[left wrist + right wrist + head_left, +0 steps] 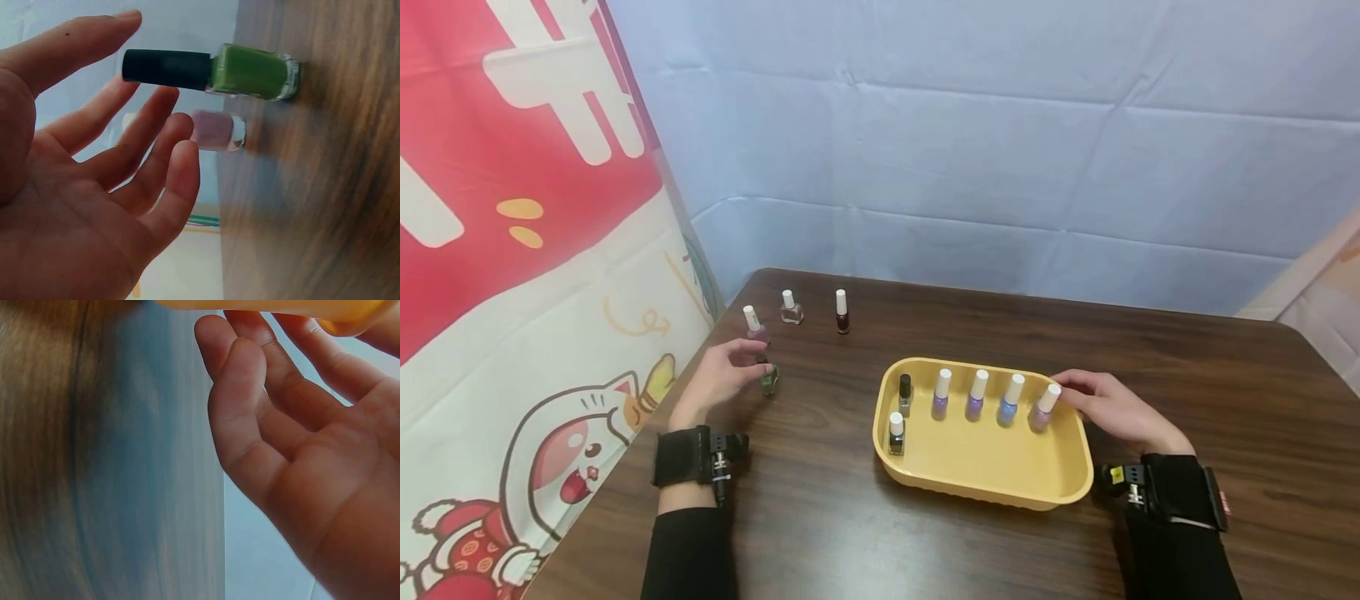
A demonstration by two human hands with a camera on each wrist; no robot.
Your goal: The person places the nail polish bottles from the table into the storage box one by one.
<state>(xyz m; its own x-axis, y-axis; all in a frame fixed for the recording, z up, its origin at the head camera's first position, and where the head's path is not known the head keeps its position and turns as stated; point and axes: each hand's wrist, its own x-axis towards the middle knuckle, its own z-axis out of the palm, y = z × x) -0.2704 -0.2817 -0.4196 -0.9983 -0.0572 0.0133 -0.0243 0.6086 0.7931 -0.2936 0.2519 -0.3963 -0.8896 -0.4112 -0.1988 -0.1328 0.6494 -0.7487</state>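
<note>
My left hand [721, 379] is around the black cap of a green nail polish bottle [253, 72] standing on the table. In the left wrist view the thumb is apart from the cap, and the other fingers are loosely bent beside it. Just behind stands a mauve nail polish bottle [215, 130] with a white cap, partly hidden by the fingers. My right hand [1120, 408] holds the far right corner of a yellow tray [985, 483], thumb at the rim. Inside the tray stand several nail polish bottles, among them a blue one [1008, 408] and a black-capped one [905, 398].
Toward the back left of the brown table [805, 500] stand a clear-looking bottle [792, 312] and a dark red bottle [842, 319], both white-capped. A pale blue cloth [970, 167] hangs behind the table, and a printed cloth [542, 333] hangs along its left side.
</note>
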